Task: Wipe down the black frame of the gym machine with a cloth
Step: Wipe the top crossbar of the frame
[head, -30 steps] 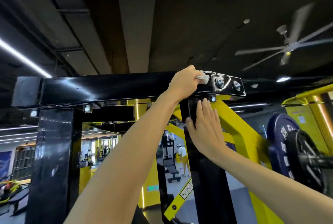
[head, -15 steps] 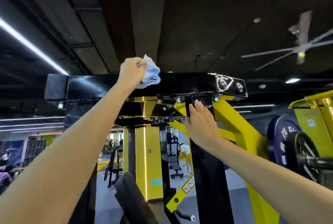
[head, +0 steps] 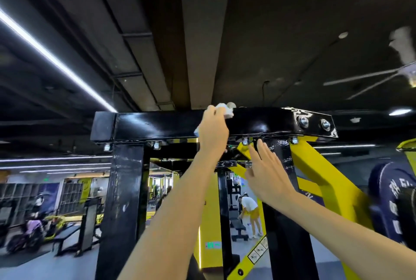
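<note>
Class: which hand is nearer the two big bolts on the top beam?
Right. The right hand rests on the upright below the bolts; the left hand grips the cloth farther left on the beam.

Your left hand [head: 212, 132] grips a bunched white cloth [head: 226, 110] against the black crossbeam [head: 157, 123], near its middle. Just below the crossbeam, your right hand [head: 269, 175] lies flat, fingers straight, on the black post [head: 288, 252]. Two bolts [head: 302, 121] sit at the crossbeam's right end, and a yellow arm [head: 326, 178] slants down beneath it.
</note>
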`<state>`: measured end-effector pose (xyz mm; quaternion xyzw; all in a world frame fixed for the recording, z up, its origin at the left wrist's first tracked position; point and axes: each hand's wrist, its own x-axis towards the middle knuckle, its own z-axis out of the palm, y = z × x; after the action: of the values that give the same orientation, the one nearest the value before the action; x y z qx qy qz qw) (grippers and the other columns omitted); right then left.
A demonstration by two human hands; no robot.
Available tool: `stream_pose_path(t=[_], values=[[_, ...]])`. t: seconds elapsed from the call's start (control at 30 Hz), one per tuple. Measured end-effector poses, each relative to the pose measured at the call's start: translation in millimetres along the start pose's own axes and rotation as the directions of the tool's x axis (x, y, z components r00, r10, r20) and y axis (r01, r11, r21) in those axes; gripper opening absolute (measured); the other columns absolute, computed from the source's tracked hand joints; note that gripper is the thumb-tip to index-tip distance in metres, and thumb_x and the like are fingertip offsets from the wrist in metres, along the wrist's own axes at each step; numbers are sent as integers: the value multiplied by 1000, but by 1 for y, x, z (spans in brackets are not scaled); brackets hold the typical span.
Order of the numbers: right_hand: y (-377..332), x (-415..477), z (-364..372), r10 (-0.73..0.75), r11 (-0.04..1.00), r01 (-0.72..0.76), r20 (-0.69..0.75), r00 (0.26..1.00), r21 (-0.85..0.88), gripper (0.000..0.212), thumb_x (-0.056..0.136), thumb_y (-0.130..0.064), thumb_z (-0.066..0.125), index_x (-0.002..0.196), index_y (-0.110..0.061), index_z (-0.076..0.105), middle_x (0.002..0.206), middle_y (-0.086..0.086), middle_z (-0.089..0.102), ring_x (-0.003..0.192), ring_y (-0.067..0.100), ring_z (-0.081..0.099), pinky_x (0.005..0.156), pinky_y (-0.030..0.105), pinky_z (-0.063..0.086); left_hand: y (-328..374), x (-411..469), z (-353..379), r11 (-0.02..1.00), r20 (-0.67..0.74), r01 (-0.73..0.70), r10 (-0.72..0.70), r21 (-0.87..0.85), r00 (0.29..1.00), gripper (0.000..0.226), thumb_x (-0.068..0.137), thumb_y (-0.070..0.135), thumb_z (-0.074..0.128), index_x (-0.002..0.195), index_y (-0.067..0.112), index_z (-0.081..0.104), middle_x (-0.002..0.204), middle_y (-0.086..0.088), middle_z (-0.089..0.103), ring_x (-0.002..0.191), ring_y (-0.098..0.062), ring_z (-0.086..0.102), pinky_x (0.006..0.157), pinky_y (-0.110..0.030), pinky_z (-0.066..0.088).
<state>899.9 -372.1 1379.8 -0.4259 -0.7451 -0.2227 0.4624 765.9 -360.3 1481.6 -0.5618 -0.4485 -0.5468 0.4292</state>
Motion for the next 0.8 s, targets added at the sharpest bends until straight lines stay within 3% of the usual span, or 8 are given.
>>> stream_pose_path(t=[0.07,0.13,0.23,0.33,0.4,0.5,0.67,0.8], values=[[1,-5,3,5,1000,-5,6,1000,10,61,100,-19,37,153,-11,9,161,11,-1,149,24,-2,119,37,5,16,-9,4,989,138,-148,149,-19,979,34,92,-1,42,120,10,60,112,-10,51,102,-24,50,73,-32,42],[1,-12,5,3,1000,-4,14,1000,19,58,99,-18,38,152,-11,16,161,11,3,149,23,0,119,37,7,23,-28,2,957,356,-289,262,23,897,33,93,1,45,122,12,57,115,-9,49,105,-24,52,77,-36,47],[0,-23,10,-24,999,23,14,1000,36,43,96,-14,41,139,-11,43,157,13,19,147,25,12,118,36,15,7,-62,-8,898,592,-418,265,135,761,27,92,2,49,116,12,57,114,-7,48,90,-23,56,62,-30,44],[-9,-27,15,-72,995,73,-24,997,71,30,95,-10,45,119,-2,60,143,15,42,136,28,34,111,36,27,-27,-84,-30,989,531,-142,99,40,842,22,95,4,44,110,9,59,106,-8,50,88,-24,55,71,-38,47],[-29,-28,21,-96,984,101,-39,995,146,24,91,-6,45,102,-1,66,120,15,56,115,32,48,94,36,39,-48,-88,-51,991,526,68,1,-112,851,15,93,5,47,91,-1,61,91,-15,54,82,-25,52,75,-37,43],[-72,-35,30,-84,953,104,-82,993,286,20,88,-6,46,90,-6,65,94,10,58,90,29,50,71,32,34,-69,-92,-92,943,563,263,-108,-202,819,16,91,3,53,75,-2,53,70,-12,44,61,-14,39,55,-23,30],[-153,-51,47,-154,884,194,-128,980,426,15,94,-14,47,104,-10,59,96,3,58,91,21,46,69,28,25,-129,-114,-146,746,592,617,-388,-248,707,22,89,5,58,68,9,52,69,-8,47,65,-16,44,56,-27,33],[-217,-50,61,-152,820,193,-120,981,538,10,89,-14,53,97,-11,58,93,3,60,95,24,50,79,41,43,-183,-139,-188,521,632,770,-467,-368,618,10,92,4,55,84,7,61,83,-14,60,75,-23,57,73,-34,45]])
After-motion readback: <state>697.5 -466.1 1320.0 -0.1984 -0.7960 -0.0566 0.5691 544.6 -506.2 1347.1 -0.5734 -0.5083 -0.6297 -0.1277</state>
